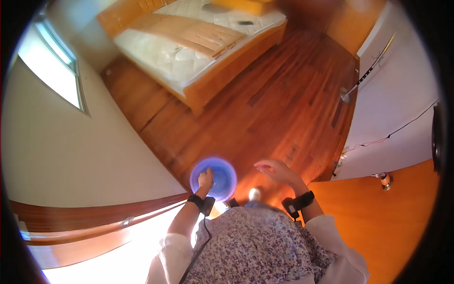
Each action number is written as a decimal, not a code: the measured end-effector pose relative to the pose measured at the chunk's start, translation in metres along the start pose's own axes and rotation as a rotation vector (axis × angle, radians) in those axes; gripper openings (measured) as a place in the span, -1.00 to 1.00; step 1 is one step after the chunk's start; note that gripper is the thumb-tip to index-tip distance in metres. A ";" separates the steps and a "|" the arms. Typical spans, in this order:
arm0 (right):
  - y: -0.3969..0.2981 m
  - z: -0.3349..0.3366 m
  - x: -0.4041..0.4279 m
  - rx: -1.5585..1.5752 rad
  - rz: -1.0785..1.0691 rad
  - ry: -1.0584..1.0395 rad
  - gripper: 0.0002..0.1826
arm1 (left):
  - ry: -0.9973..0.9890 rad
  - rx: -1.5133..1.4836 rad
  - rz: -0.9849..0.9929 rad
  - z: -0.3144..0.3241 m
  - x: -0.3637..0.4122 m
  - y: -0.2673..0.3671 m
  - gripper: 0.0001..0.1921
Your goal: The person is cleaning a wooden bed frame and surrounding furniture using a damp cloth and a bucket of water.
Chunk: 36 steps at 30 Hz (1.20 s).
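A round blue-purple plastic basin [230, 177] stands low in front of me, seemingly on the wooden floor, with what looks like water inside. Over its left part is my left hand [205, 179], its fingers curled; whether they grip anything is too small to tell. To the right of the basin my right hand [271, 169] hangs in the air above the floor, fingers loosely bent and apart, with nothing in it. Both wrists carry black straps with small dark boxes, and a cable runs from the left one.
Wooden floorboards [262, 120] stretch ahead to a bed frame [202, 96] with a bare mattress [170, 67], boards and a dark flat object on top. A pole stand [344, 95] and loose wires [372, 142] are by the right wall. An orange door [376, 220] with a knob is at right.
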State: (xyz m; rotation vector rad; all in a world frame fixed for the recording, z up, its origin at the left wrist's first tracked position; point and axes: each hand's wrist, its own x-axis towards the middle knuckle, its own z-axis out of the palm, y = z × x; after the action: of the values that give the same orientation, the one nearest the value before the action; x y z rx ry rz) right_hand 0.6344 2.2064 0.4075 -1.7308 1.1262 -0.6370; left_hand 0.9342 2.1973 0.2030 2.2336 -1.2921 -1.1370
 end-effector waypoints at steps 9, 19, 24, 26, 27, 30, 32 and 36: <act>0.000 0.006 0.002 0.036 -0.095 0.062 -0.73 | -0.466 -0.549 0.335 -0.084 -0.063 0.100 -0.76; 0.004 0.025 0.041 0.547 -0.169 -0.006 -0.67 | -0.450 -0.456 0.904 -0.080 -0.141 0.205 -0.68; 0.017 -0.019 0.035 0.346 -0.213 -0.134 -0.70 | -0.175 -0.283 0.947 -0.057 -0.150 0.252 -0.70; 0.038 -0.036 0.026 0.634 -0.407 0.042 -0.69 | -0.191 -0.305 0.994 -0.031 -0.162 0.281 -0.71; 0.040 -0.051 0.024 0.652 -0.409 0.010 -0.69 | -0.164 -0.299 0.970 -0.020 -0.165 0.291 -0.71; 0.025 -0.111 0.006 0.628 -0.063 -0.157 -0.72 | 0.075 -0.136 1.001 0.007 -0.171 0.324 -0.77; 0.041 -0.126 0.010 0.700 -0.085 -0.222 -0.73 | 0.106 -0.189 0.973 0.018 -0.167 0.342 -0.80; 0.043 -0.150 0.021 0.708 -0.135 -0.251 -0.74 | 0.181 -0.122 0.897 0.027 -0.165 0.361 -0.82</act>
State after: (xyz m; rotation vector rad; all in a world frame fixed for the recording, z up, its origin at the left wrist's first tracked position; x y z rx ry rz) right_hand 0.5057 2.1181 0.4308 -1.2273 0.5143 -0.7615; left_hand 0.6591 2.1426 0.4855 1.3389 -1.7847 -0.6201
